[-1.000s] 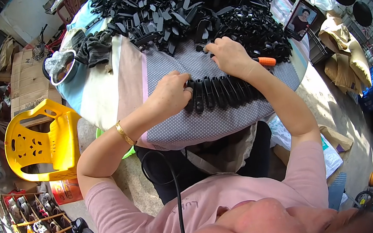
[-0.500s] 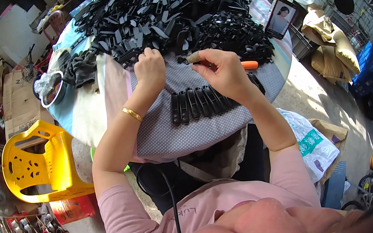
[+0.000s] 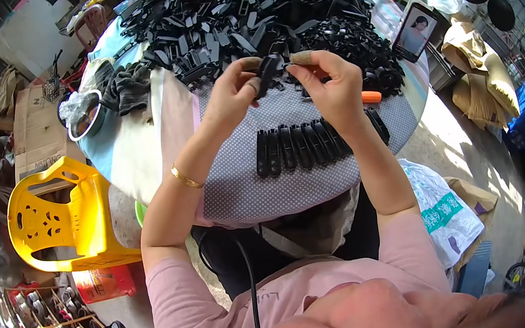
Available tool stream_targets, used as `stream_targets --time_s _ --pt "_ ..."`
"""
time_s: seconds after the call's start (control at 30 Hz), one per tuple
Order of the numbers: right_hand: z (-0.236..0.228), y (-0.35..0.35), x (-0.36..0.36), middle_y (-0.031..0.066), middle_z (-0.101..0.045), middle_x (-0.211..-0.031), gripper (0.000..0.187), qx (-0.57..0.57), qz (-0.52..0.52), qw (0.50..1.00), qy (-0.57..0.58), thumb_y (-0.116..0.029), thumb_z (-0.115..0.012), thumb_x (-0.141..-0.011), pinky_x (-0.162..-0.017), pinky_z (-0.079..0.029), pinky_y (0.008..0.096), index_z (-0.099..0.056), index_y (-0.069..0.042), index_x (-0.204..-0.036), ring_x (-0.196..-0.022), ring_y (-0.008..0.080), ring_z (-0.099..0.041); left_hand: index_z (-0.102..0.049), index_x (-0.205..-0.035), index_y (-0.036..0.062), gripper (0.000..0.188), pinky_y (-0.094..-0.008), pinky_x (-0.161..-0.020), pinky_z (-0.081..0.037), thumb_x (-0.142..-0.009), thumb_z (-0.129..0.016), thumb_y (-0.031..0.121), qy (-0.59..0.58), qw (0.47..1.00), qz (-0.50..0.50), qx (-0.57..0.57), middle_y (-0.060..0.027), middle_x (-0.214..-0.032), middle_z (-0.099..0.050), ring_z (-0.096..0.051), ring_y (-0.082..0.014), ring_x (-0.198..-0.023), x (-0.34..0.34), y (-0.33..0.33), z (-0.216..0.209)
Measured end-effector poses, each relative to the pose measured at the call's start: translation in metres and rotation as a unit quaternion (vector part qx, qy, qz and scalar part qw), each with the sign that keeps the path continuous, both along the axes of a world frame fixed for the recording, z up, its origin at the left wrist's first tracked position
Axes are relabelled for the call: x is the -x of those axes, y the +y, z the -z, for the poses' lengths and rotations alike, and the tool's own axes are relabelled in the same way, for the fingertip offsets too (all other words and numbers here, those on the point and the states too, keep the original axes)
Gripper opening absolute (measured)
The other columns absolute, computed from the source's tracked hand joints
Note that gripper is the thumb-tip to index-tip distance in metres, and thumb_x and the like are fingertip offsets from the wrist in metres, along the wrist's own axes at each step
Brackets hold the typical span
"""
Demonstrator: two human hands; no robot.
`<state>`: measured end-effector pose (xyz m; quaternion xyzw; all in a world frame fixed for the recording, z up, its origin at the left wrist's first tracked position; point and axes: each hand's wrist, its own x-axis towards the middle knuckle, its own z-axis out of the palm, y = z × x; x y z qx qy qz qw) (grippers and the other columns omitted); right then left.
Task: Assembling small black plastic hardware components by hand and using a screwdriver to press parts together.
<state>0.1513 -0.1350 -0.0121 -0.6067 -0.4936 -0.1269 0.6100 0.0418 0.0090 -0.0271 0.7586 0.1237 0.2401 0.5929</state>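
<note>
A round desk draped in patterned cloth fills the middle of the scene, seen from above by the seated person. Across its far side spreads a big heap of black pieces, long and flat, tumbled at all angles. Off the desk to the left stands a yellow plastic chair. At the heap's right end is a lower pile of small black parts. Nearer the person, a neat row of slim black pieces lies side by side, its right part partly hidden by the right forearm. The left hand and right hand meet above the cloth, between row and heap. The left fingers are closed on one black piece, held tilted; the right thumb and index finger come together beside its far end, but whether they pinch something tiny I cannot tell. An orange handle lies just right of the right wrist. The held piece looks light, stiff and smooth, probably plastic, a little slippery and perhaps brittle at thin edges; gripping its long sides near the middle would suit, leaving the ends free.
</note>
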Motion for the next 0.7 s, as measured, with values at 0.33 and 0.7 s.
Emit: stream_targets --time_s 0.33,0.7 --pt "0.003 0.002 -0.006 0.0086 -0.065 -0.094 0.014 -0.038 -0.03 0.993 -0.106 -0.003 -0.063 -0.081 -0.066 -0.05 0.0242 -0.058 0.0 -0.094 -0.081 0.0135 -0.063 -0.04 -0.121 -0.0006 0.039 -0.0272 -0.057 -0.053 -0.083 -0.049 0.002 -0.025 0.924 0.211 0.318 -0.0166 -0.1 -0.056 -0.064 -0.0236 -0.072 0.006 -0.003 -0.004" --pt "0.01 0.0 0.01 0.0059 -0.064 -0.079 0.011 0.053 0.041 0.988 -0.136 -0.006 -0.065 -0.08 -0.056 -0.049 0.0229 -0.059 -0.002 -0.087 -0.071 0.0141 -0.063 -0.052 -0.113 -0.0005 0.033 -0.0216 -0.063 -0.047 -0.085 -0.061 0.015 -0.143 0.904 0.154 0.371 -0.0076 -0.095 -0.059 -0.058 -0.0134 -0.076 0.001 -0.001 0.009"
